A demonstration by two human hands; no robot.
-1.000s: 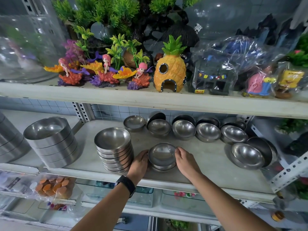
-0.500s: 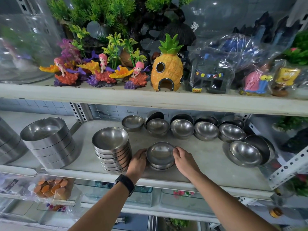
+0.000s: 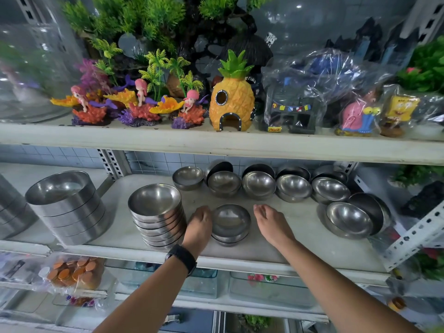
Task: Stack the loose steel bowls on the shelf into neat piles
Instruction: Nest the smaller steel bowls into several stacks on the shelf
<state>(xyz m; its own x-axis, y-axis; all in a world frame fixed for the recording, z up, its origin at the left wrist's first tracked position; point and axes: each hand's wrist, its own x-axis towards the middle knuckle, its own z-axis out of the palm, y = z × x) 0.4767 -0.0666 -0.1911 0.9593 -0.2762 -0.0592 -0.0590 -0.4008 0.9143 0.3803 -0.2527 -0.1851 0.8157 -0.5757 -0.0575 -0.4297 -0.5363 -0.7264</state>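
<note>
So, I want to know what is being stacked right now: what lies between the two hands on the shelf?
The short pile of steel bowls, in the head view. The left hand is right against it; the right hand stands slightly apart.

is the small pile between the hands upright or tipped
Upright: the small pile sits flat on the shelf, bowls nested, top rim level, mouth up.
</note>
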